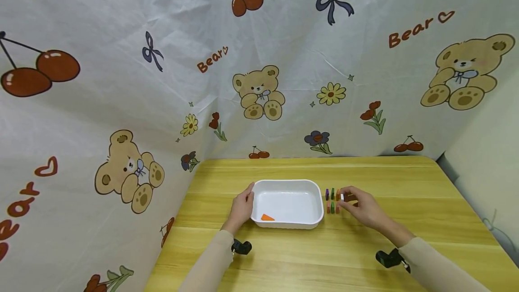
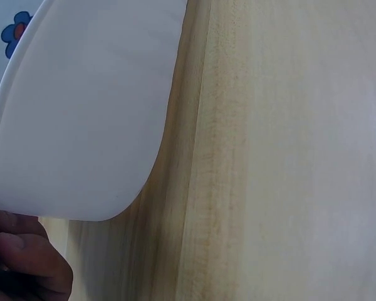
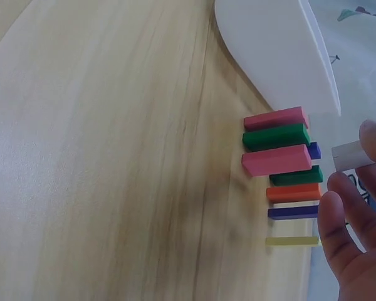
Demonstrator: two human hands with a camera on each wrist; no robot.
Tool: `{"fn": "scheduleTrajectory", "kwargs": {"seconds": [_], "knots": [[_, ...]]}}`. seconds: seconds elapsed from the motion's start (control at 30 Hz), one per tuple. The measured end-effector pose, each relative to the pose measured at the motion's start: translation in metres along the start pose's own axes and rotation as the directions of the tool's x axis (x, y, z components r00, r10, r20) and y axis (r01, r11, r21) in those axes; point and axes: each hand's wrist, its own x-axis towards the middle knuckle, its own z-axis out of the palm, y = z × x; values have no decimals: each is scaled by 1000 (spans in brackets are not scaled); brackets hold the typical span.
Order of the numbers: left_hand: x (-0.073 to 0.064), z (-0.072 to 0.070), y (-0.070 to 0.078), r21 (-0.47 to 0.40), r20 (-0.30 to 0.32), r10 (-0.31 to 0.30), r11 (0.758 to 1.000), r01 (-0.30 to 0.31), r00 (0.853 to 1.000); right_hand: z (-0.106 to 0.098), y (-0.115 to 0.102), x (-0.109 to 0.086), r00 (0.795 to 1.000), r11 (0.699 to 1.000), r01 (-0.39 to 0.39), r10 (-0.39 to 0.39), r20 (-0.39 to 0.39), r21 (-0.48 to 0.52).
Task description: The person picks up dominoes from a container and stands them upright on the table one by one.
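A white tray [image 1: 289, 226] with rounded corners rests on the table, an orange wedge-shaped piece [image 1: 267, 217] lying in its near left corner. My left hand [image 1: 242, 208] grips the tray's left side, its fingers [image 2: 37, 254] curled against the outer wall. Right of the tray, my right hand [image 1: 362, 206] pinches a small white block [image 3: 349, 155] between thumb and fingers, above the table. Close beneath it small blocks stand on end in two rows. Pink [image 3: 277, 161], green [image 3: 276, 137], orange [image 3: 293, 192], purple [image 3: 292, 212] and yellow [image 3: 291, 241] ones show in the right wrist view.
The wood-grain table [image 1: 292, 260] extends in front of the tray and to the right of the blocks. A white cloth [image 1: 292, 48] printed with bears and cherries hangs behind and along the left. Each forearm carries a black wrist camera [image 1: 389, 258].
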Motion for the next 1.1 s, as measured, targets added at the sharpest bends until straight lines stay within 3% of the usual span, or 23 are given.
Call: {"fn": "scheduleTrajectory", "kwargs": {"seconds": [0.37,0.6,1.1], "knots": [[0,1,-1,-18,-6,-9,1000,9,1000,8,17,-3,999,999,-47,47,-15,-12],[-1,0,-1,-16,-6,-8,1000,8,1000,17,27,-10,996,996,-83,83,16,12],[-2,-1,2,7,-15,12,1000,-11,1000,28,42,-9,996,995,-90,91,1,32]]}}
